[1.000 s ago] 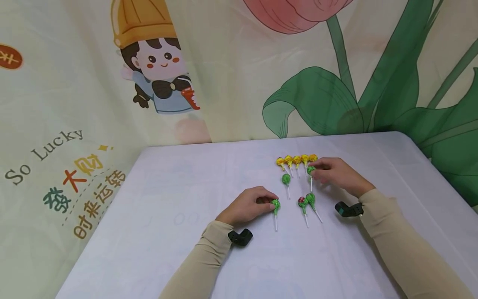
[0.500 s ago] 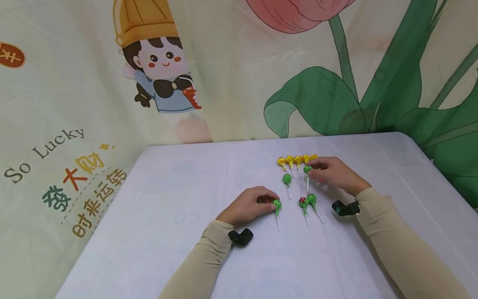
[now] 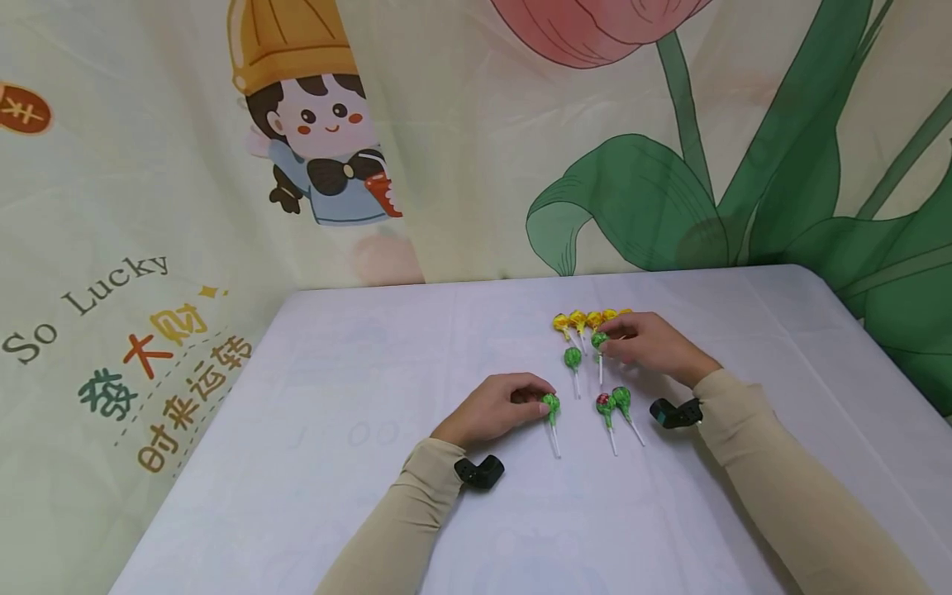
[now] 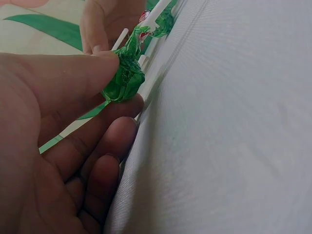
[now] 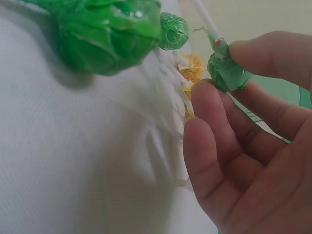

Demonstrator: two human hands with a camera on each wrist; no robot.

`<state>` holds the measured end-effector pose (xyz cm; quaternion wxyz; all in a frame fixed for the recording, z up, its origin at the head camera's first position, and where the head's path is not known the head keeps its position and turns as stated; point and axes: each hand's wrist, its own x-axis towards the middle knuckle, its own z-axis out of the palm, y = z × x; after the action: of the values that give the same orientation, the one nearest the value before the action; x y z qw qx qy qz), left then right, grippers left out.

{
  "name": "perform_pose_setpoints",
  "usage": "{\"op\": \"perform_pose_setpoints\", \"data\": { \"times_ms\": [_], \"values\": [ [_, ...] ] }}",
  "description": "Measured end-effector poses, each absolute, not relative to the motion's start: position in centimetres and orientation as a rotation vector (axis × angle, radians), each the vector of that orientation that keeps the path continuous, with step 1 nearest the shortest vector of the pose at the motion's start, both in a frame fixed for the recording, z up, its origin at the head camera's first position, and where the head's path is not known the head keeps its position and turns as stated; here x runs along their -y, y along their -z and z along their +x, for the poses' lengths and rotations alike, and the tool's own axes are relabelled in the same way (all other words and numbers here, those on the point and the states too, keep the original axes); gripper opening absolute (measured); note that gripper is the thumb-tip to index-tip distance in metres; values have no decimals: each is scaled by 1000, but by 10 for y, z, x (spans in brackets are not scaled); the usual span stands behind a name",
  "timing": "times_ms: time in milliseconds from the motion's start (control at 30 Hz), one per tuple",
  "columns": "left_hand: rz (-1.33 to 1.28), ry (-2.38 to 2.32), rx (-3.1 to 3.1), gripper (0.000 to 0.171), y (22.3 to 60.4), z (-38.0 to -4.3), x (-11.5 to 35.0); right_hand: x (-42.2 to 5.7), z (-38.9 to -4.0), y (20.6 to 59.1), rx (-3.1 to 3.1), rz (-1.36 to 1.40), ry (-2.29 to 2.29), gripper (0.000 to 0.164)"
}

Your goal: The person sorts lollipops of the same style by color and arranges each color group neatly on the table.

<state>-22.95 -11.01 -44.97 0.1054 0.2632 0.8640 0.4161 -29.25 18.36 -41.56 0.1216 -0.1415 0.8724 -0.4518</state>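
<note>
My left hand (image 3: 500, 408) pinches the wrapped head of a green lollipop (image 3: 551, 403) between thumb and fingers, close over the white table. In the left wrist view that green lollipop (image 4: 124, 80) sits against the thumb tip. Farther back, my right hand (image 3: 654, 343) pinches another green lollipop (image 3: 599, 340), its white stick pointing toward me; the right wrist view shows the green lollipop (image 5: 225, 72) between thumb and fingers. Just left of it lies a single green lollipop (image 3: 572, 359). Nearer me lie a green lollipop (image 3: 621, 398) and a red-and-green lollipop (image 3: 605, 405), side by side.
A row of several yellow lollipops (image 3: 578, 321) lies behind the right hand, which partly covers its right end. The white table (image 3: 357, 372) reaches back to a printed curtain (image 3: 468, 165). Black cameras sit on both wrists.
My right hand has moved left along the yellow row, carrying its green lollipop closer to the single green one. The left hand stays nearly still with its lollipop.
</note>
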Motion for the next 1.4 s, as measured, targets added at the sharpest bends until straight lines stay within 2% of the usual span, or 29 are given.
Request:
{"op": "perform_pose_setpoints", "data": {
  "times_ms": [1400],
  "values": [
    [702,-1247,-2534,17,449,-228,109,-162,-302,419,-2669,-529,982,32]
  ]
}}
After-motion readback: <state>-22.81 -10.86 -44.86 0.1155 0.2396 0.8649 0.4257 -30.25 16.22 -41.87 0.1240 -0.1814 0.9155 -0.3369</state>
